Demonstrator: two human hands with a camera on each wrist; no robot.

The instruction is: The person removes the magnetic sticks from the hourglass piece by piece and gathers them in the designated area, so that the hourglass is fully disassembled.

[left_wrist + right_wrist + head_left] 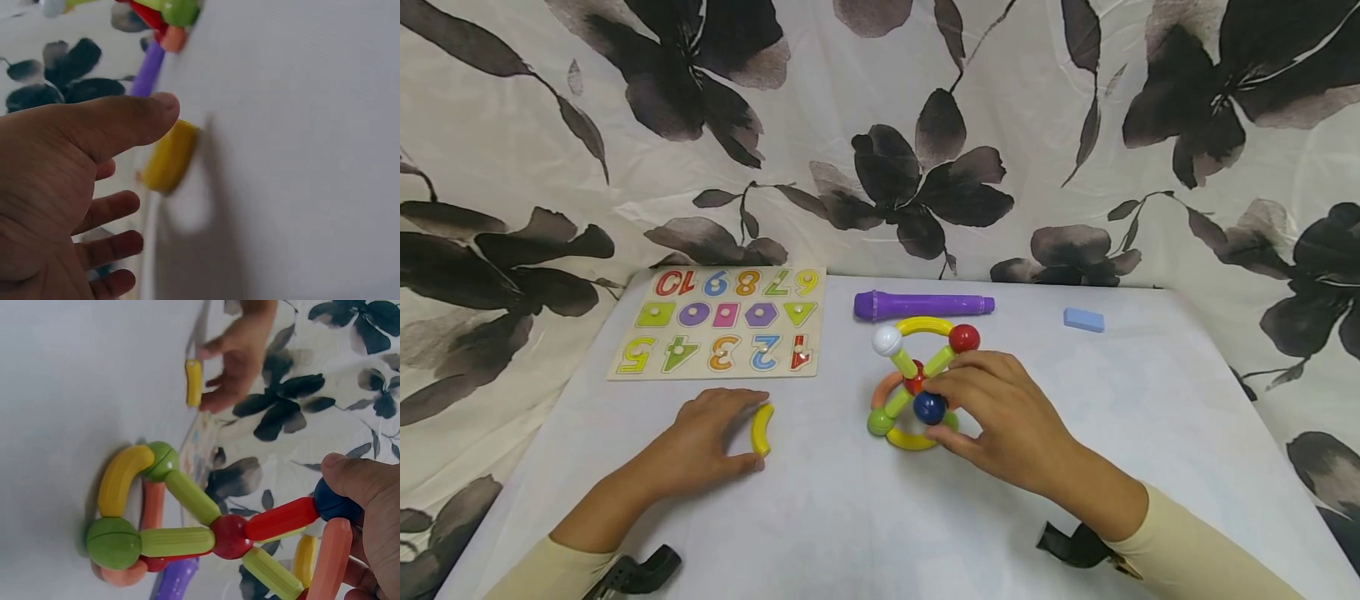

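My left hand pinches a yellow curved stick end to end between thumb and index finger, low over the tabletop; its other fingers are spread in the left wrist view. My right hand holds a blue ball on the near side of a ball-and-stick construction. In the right wrist view, a red stick joins that blue ball to a central red ball, and an orange curved stick stands beside it. Green balls and a yellow curved stick form part of the base. A white ball tops one upper arm.
A wooden number-and-shape board lies at the back left. Behind the construction is a purple toy microphone. A blue block sits at the back right, and a floral cloth hangs behind the white table.
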